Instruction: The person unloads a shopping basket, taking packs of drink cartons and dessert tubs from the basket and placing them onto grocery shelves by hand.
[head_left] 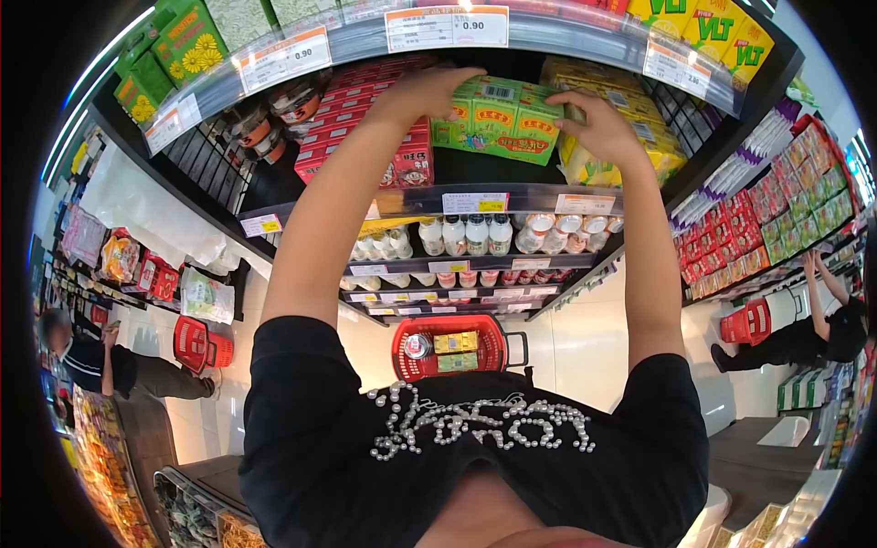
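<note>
A green pack of drink cartons (498, 121) is between my two hands on the upper shelf. My left hand (433, 91) grips its left end, one finger reaching over the top. At the right end, my right hand (594, 121) has its fingers curled round the corner. Red cartons (356, 119) are stacked to the left, beneath my left forearm. Yellow cartons (644, 132) stand to the right, partly behind my right hand. The far side of the green pack is hidden.
A shelf edge with price tags (448, 28) runs above my hands. Bottles (466, 236) line the shelf below. On the floor, a red basket (399, 352) holds several items. One person (87, 356) stands at the far left, another (845, 329) at the far right.
</note>
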Available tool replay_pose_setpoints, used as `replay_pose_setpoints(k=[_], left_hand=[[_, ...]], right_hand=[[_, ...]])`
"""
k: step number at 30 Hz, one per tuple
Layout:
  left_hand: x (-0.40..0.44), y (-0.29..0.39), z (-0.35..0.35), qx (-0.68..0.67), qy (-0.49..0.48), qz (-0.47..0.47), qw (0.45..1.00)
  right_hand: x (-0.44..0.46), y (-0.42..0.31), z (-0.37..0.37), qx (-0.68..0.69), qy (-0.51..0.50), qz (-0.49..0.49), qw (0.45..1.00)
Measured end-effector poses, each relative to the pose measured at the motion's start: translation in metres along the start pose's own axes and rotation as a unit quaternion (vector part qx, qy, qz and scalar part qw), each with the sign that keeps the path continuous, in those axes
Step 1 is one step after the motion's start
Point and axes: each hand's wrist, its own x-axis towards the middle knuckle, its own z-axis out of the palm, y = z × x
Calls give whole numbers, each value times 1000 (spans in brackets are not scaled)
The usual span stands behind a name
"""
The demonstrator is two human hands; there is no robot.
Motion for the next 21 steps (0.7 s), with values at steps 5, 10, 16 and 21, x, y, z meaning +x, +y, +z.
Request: replay_pose_setpoints(k=[5,10,16,21], left_hand=[[46,-11,20,177,76,28,981],[85,-18,42,283,328,-21,901],[130,-28,22,-54,314,-94,943],[124,80,11,81,66,-105,989]], right_hand=[[-1,-6,-6,40,-15,19,999],[7,19,1,193,-40,-4,980],[2,7,-6,115,9,-32,993],[2,8,-3,119,46,-35,991]])
